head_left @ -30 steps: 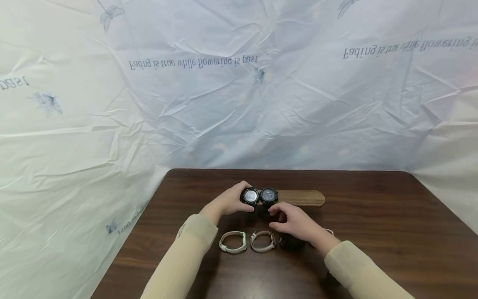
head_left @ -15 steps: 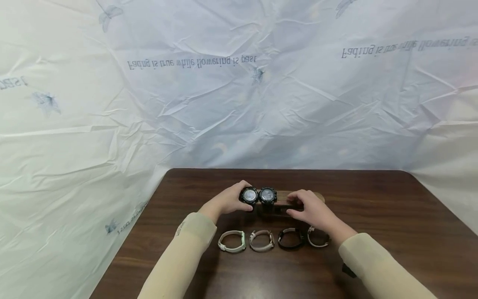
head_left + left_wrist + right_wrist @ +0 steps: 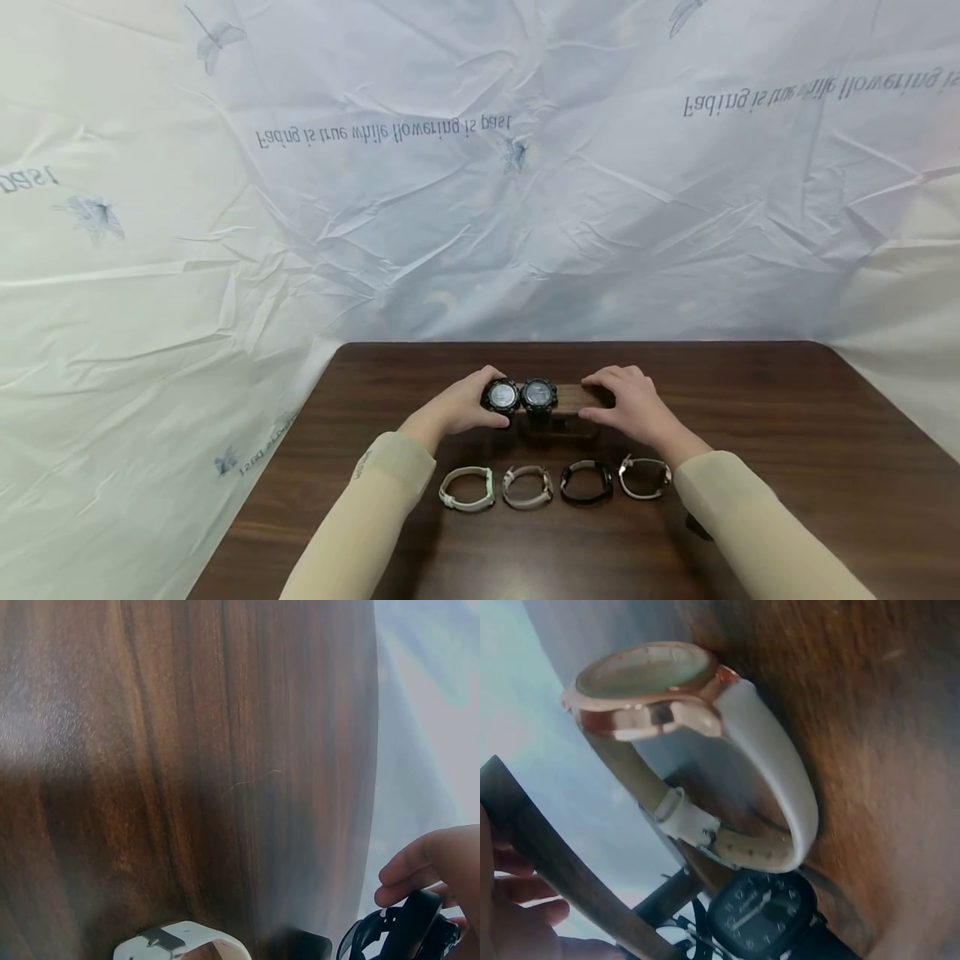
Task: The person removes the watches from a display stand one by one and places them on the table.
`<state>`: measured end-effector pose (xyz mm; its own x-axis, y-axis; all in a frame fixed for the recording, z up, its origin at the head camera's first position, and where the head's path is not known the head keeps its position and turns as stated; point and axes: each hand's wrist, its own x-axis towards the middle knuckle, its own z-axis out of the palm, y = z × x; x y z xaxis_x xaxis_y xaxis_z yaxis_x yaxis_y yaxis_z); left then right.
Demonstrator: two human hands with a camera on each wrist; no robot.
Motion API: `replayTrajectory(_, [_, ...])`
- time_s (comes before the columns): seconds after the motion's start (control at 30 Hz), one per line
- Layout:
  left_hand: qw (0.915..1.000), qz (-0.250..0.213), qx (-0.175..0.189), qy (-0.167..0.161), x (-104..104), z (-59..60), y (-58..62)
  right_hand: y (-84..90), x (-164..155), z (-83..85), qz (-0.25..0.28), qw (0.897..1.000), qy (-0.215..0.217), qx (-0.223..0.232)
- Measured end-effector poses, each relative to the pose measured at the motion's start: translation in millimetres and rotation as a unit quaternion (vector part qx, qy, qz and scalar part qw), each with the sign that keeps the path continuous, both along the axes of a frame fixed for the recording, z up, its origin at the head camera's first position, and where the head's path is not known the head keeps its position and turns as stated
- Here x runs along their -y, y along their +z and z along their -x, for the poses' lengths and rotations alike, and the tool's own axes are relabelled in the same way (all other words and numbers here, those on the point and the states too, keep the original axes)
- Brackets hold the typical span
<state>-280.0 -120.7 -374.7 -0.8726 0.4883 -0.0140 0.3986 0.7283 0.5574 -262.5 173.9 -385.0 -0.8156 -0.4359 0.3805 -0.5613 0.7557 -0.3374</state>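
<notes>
Left hand (image 3: 456, 408) grips a black watch (image 3: 501, 396); right hand (image 3: 636, 408) grips the stiff, probably light wooden bar (image 3: 573, 397) at its end.

**Dark wood table with a stand and four loose watches**

A dark brown wooden table (image 3: 750, 433) with a visible grain carries everything. Toward its far middle stands a low wooden stand (image 3: 572, 398) whose bar runs left to right. In front of it four buckled watches lie in a row on the tabletop, each just beside the next: a white-strapped watch (image 3: 467, 487) at the left, then a beige watch (image 3: 527, 486), a black watch (image 3: 587, 482), and a rose-gold watch with a white strap (image 3: 644, 477) at the right end.
</notes>
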Motion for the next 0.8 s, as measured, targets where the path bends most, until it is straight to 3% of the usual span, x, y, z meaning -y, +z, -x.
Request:
replayTrajectory(0.17, [1.0, -0.004, 0.002, 0.006, 0, -1.5, 0.6, 0.1, -1, 2.8, -0.018, 1.0, -0.001, -0.007])
replayTrajectory(0.47, [0.9998, -0.018, -0.008, 0.008, -2, -1.5, -3.5, -3.5, -9, 4.6, 0.008, 1.0, 0.002, 0.026])
replayTrajectory(0.67, [0.9986, -0.048, -0.012, 0.02, 1, -2.1, -9.5, -8.0, -8, 6.7, 0.01, 1.0, 0.0, 0.014])
replayTrajectory(0.8, [0.9965, -0.077, 0.007, 0.032, 3, -2.6, -14.9, -10.9, -8, 7.6, 0.006, 1.0, -0.009, 0.011])
